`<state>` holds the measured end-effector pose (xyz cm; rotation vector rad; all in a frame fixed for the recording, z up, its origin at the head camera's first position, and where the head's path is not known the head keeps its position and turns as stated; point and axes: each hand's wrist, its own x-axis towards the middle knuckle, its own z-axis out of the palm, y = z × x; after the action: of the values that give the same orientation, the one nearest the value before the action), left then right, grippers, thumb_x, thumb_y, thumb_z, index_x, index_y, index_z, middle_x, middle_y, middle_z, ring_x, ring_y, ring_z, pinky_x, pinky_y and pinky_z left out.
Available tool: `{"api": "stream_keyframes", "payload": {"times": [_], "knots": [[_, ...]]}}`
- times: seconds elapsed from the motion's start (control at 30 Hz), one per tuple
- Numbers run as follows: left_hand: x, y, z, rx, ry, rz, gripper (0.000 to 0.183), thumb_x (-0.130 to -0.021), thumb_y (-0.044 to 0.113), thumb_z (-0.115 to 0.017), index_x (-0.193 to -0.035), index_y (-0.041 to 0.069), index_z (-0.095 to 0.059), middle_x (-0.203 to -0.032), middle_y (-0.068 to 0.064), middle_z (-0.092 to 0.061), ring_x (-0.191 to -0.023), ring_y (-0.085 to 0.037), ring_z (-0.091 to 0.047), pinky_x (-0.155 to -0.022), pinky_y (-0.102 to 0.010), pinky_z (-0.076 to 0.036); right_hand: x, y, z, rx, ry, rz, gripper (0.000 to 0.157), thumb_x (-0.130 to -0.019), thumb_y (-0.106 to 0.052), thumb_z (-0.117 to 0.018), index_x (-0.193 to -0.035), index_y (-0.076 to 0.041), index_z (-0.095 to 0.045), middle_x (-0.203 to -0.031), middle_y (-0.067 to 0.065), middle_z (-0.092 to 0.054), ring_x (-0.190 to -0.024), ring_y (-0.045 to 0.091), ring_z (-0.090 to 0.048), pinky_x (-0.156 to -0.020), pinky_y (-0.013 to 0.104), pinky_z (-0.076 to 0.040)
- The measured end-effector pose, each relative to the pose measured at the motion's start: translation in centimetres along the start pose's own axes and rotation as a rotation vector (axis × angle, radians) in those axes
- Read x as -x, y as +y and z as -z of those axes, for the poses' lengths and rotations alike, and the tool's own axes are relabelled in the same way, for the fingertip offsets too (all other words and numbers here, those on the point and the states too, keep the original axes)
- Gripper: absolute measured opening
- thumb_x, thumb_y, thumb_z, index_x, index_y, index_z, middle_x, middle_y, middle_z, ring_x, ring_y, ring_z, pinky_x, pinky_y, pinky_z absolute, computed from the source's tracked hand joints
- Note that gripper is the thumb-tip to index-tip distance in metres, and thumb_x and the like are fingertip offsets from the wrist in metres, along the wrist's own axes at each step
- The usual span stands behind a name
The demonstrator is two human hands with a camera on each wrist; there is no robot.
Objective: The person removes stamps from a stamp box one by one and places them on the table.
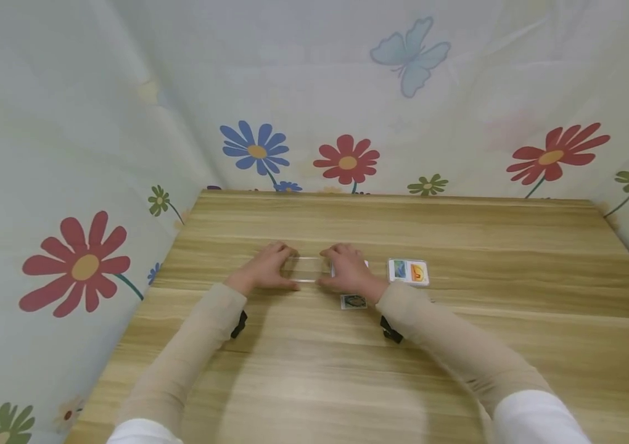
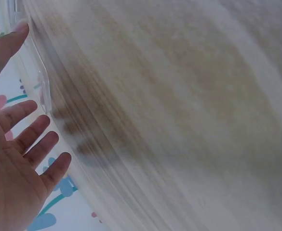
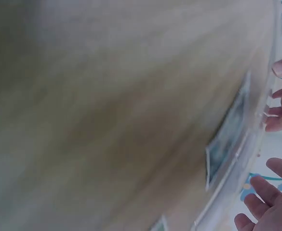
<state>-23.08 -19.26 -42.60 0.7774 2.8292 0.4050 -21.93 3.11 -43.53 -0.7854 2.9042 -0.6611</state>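
Between both hands is a clear plastic case, its two long edges showing as bright lines in the head view. My left hand holds its left end, thumb at the near side and fingers at the far side; in the left wrist view the thumb lies on the clear plastic, with the other fingers spread. At the opposite end my right hand holds the case the same way. A white-edged flat item is mostly hidden beneath the right hand. Just below that hand lies a dark-pictured card.
Right of the right hand lies a clear-edged case with two colourful picture cards. Everything rests on a wood-grain table. A flower-printed curtain rises behind the table and at both sides.
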Motion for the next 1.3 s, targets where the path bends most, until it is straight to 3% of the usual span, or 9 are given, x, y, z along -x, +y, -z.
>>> {"api": "stream_keyframes", "payload": {"times": [0.3, 0.97, 1.3], "knots": [[0.0, -0.4, -0.2, 0.014, -0.009, 0.019, 0.071, -0.072, 0.042, -0.074, -0.128, 0.006, -0.049, -0.122, -0.014, -0.048, -0.111, -0.029, -0.045, -0.096, -0.044, -0.037, -0.8, -0.4, -1.1, 0.005, 0.021, 0.006, 0.068, -0.074, -0.045, -0.07, -0.127, -0.007, -0.052, -0.124, 0.016, -0.052, -0.116, 0.03, -0.044, -0.096, 0.046, -0.034], [-0.1, -0.9, -0.4, 0.004, -0.02, 0.026, 0.063, -0.074, 0.047, -0.071, -0.127, 0.015, -0.054, -0.122, -0.01, -0.048, -0.111, -0.026, -0.044, -0.096, -0.044, -0.037, -0.9, -0.4, -1.0, 0.041, 0.019, 0.024, 0.058, -0.071, -0.042, -0.074, -0.113, -0.005, -0.06, -0.118, 0.016, -0.054, -0.113, 0.032, -0.045, -0.095, 0.046, -0.035], [-0.2, -0.6, -0.1, -0.038, 0.033, -0.032, 0.061, -0.069, 0.047, -0.074, -0.118, 0.015, -0.059, -0.121, -0.007, -0.047, -0.113, -0.025, -0.041, -0.094, -0.047, -0.036, -1.0, -0.2, -0.5, 0.104, 0.007, 0.095, 0.06, -0.071, -0.046, -0.072, -0.111, -0.003, -0.061, -0.12, 0.013, -0.053, -0.114, 0.029, -0.044, -0.099, 0.044, -0.034]]}}
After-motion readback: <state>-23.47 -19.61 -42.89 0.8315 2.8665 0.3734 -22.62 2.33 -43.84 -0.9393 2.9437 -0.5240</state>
